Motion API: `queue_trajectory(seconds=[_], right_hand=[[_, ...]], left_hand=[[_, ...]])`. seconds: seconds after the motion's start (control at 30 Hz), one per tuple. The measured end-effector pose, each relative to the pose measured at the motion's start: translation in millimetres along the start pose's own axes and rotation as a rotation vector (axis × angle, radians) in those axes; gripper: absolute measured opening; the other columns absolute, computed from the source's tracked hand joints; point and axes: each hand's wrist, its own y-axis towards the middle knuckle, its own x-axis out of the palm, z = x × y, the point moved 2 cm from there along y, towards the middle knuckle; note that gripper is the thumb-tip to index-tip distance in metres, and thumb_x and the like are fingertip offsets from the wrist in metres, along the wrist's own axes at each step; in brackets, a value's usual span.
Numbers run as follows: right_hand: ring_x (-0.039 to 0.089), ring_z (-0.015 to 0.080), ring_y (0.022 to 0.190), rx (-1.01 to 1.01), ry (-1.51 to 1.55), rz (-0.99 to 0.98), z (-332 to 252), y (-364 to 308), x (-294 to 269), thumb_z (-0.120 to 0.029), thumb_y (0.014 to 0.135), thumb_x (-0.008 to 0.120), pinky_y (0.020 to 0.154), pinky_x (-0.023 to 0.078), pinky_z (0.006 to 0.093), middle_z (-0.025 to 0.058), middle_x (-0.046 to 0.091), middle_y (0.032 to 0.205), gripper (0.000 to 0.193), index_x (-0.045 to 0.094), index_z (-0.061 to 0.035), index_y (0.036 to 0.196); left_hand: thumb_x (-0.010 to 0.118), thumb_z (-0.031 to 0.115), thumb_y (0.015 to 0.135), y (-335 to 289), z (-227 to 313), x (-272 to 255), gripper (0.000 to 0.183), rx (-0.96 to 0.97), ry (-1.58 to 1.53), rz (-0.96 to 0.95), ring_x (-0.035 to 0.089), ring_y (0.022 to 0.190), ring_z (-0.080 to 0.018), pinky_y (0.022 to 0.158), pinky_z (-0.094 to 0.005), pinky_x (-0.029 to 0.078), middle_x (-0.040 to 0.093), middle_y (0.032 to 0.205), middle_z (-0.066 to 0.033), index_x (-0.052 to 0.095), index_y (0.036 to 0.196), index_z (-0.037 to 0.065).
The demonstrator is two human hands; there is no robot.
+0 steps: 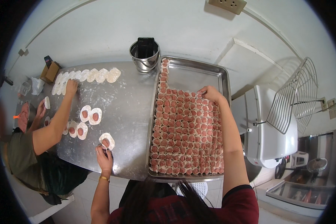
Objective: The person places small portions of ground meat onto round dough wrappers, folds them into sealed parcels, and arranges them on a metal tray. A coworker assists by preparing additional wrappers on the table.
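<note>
My left hand (105,159) is at the near edge of the steel table, fingers closed on the lower edge of a round white dough wrapper (112,137) with a lump of pink meat filling (105,143). Something small and dark shows by its fingers, too little to name. Over the large metal tray (225,80), my right hand (212,94) reaches down at the end of the top full row. Its fingers are closed together, with a small dark bit at the tips; what they hold is hidden. Rows of open-topped meat dumplings (186,127) pack the tray, with one column continuing up its left side.
A co-worker's hand (71,86) touches a row of plain wrappers (91,75); their other hand (41,110) holds a wrapper. Filled wrappers (95,116) lie on the floured table (128,108). A steel bucket (145,61) stands behind. A wire rack (293,95) hangs at right.
</note>
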Motion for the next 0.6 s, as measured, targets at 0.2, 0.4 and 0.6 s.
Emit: queue_trajectory(seconds=[0.2, 0.4, 0.6], right_hand=[[0.065, 0.0293, 0.08, -0.071, -0.033, -0.031, -5.3, -2.6, -0.3, -0.001, 0.07, 0.054, 0.071, 0.051, 0.0362, 0.0171, 0.067, 0.095, 0.032, 0.071, -0.0093, 0.096], [0.064, 0.0312, 0.082, -0.211, -0.012, 0.087, 15.3, 12.9, 9.4, 0.004, 0.069, 0.052, 0.076, 0.049, 0.0342, 0.0172, 0.067, 0.092, 0.034, 0.071, -0.0071, 0.095], [0.064, 0.0286, 0.084, -0.269, -0.101, 0.083, 19.2, 17.5, 14.1, 0.01, 0.068, 0.048, 0.074, 0.049, 0.0323, 0.0159, 0.067, 0.093, 0.038, 0.07, -0.0048, 0.096]], left_hand=[[0.053, 0.005, 0.08, 1.1, 0.7, 0.2, 0.021, -0.007, -0.002, -0.006, 0.048, 0.098, -0.0407, 0.084, -0.0428, 0.04, 0.046, 0.107, -0.0207, 0.042, 0.097, 0.0], [0.054, 0.005, 0.079, 0.6, -1.6, 1.4, 0.021, 0.003, -0.007, 0.012, 0.048, 0.098, -0.041, 0.084, -0.0434, 0.04, 0.047, 0.106, -0.0207, 0.043, 0.096, 0.001], [0.054, 0.005, 0.078, 2.9, 0.6, -1.5, 0.02, -0.012, 0.014, -0.018, 0.049, 0.094, -0.0411, 0.081, -0.0444, 0.04, 0.048, 0.103, -0.0211, 0.043, 0.094, 0.001]])
